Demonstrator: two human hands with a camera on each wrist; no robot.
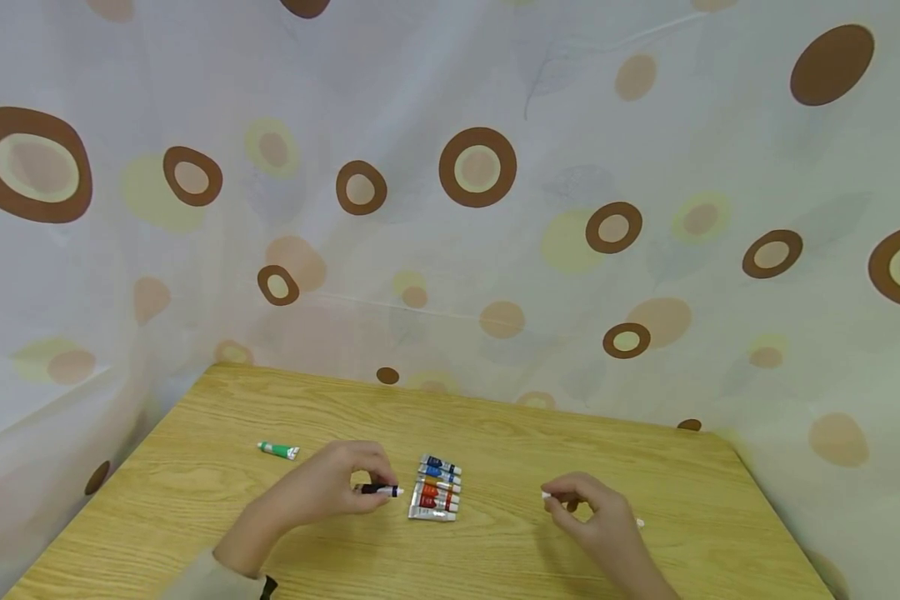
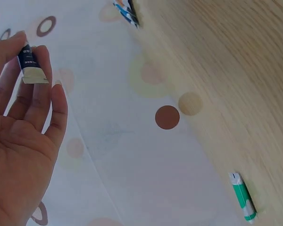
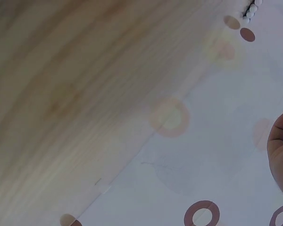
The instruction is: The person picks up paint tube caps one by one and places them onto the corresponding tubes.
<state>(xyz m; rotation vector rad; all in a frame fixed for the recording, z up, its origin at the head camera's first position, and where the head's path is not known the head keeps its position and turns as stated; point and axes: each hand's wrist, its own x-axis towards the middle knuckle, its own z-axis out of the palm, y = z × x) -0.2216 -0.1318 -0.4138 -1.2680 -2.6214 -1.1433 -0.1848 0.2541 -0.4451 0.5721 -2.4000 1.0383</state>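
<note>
My left hand (image 1: 345,479) pinches a dark paint tube (image 1: 378,490) between thumb and fingers, its narrow white end pointing right in the head view. The left wrist view shows the tube's dark label and flat pale end (image 2: 35,75) above the palm. On the right, my other hand (image 1: 588,508) pinches a small white cap (image 1: 546,495) at its fingertips, over the table. Between the hands lies a row of several paint tubes (image 1: 437,492), blue, orange, red and white, with caps facing right. In the right wrist view only part of the right hand (image 3: 280,155) shows.
A green paint tube (image 1: 277,451) lies apart on the left of the wooden table (image 1: 330,408). A small white object (image 1: 640,522) sits beside the right hand, partly hidden. A spotted curtain (image 1: 420,250) hangs behind the table and at its sides.
</note>
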